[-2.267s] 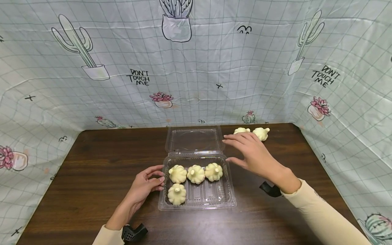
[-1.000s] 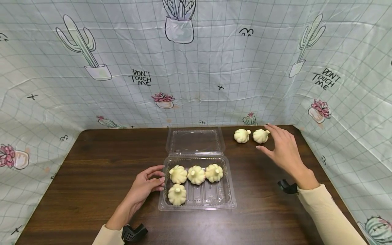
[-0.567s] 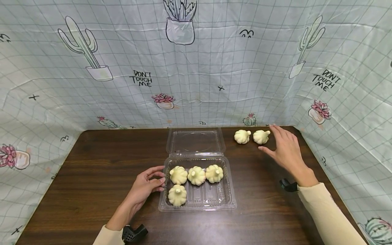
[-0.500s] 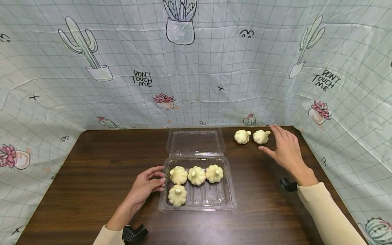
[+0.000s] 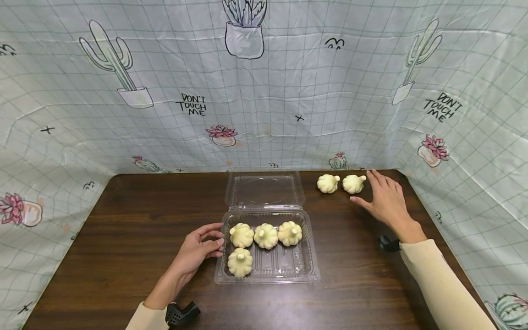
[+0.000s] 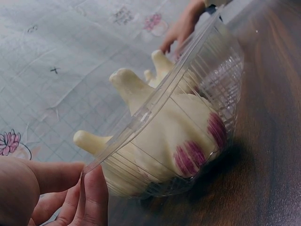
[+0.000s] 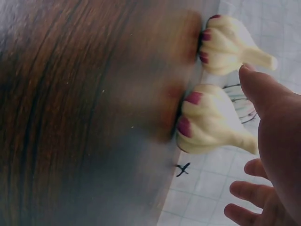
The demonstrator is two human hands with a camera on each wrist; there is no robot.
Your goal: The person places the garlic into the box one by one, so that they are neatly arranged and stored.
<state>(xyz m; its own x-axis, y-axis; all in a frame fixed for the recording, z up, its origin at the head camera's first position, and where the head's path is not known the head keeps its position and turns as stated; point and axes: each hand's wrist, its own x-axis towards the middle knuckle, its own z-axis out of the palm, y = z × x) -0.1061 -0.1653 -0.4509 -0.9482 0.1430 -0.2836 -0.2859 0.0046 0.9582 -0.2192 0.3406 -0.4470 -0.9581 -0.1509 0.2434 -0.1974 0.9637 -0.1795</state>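
Observation:
A clear plastic clamshell container (image 5: 274,277) lies on the table with its lid (image 5: 264,190) folded back. Inside it are garlic bulbs: three in the back row, the middle one (image 5: 266,236) among them, and another bulb (image 5: 240,262) at front left. My left hand (image 5: 195,250) pinches the container's left rim between thumb and fingers, as the left wrist view shows. Two more bulbs lie at the back right, a left one (image 5: 328,184) and a right one (image 5: 354,184). Beside the right one, my right hand (image 5: 387,197) spreads thumb and fingers apart, holding nothing.
A dark wooden table (image 5: 144,220) extends around the container. Its back edge meets a grid-patterned curtain (image 5: 280,91) printed with cacti, which also hangs along both sides.
My right hand has moved right from in front of the two loose bulbs to beside the right one; lately it has barely shifted. The left hand stays at the container's rim.

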